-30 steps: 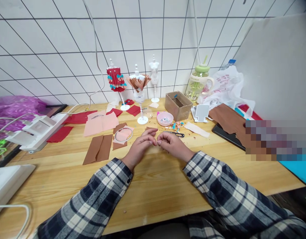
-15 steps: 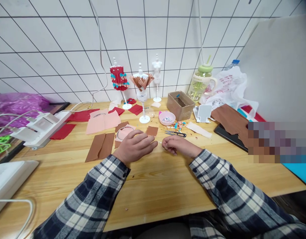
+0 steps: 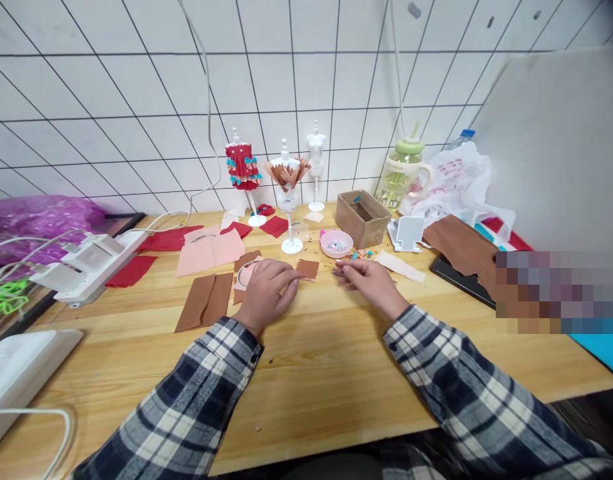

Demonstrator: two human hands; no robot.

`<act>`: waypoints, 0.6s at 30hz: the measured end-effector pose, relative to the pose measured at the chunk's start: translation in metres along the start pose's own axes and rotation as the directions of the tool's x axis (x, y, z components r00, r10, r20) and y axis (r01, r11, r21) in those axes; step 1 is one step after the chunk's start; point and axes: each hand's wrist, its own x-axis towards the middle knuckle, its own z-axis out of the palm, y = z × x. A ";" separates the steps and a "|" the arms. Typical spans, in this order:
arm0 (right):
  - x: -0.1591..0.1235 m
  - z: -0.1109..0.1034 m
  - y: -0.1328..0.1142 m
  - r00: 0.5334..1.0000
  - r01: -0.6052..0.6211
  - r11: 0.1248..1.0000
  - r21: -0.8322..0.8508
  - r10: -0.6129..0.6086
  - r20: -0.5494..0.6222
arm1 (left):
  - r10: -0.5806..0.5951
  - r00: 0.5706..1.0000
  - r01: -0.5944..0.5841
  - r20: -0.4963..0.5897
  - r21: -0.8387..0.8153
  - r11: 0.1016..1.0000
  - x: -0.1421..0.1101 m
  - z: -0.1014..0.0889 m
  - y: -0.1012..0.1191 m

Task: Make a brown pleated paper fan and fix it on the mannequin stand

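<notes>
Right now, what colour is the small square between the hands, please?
The square is brown, in the head view.

Over the wooden desk point(image 3: 306, 380), our left hand point(image 3: 269, 292) has its fingers right by a small brown piece point(image 3: 310, 269). Our right hand point(image 3: 370, 283) curls near a pink bowl point(image 3: 337, 254); what it holds, we cannot tell. Behind our hands stand a brown-collared mannequin point(image 3: 288, 201), a red-dressed mannequin point(image 3: 242, 167) and a white mannequin point(image 3: 316, 155).
</notes>
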 end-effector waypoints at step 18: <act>-0.019 0.027 0.000 0.649 0.718 0.516 -0.467 -0.739 0.180 | -0.149 0.975 0.164 0.167 -0.075 0.984 0.004 0.023 0.016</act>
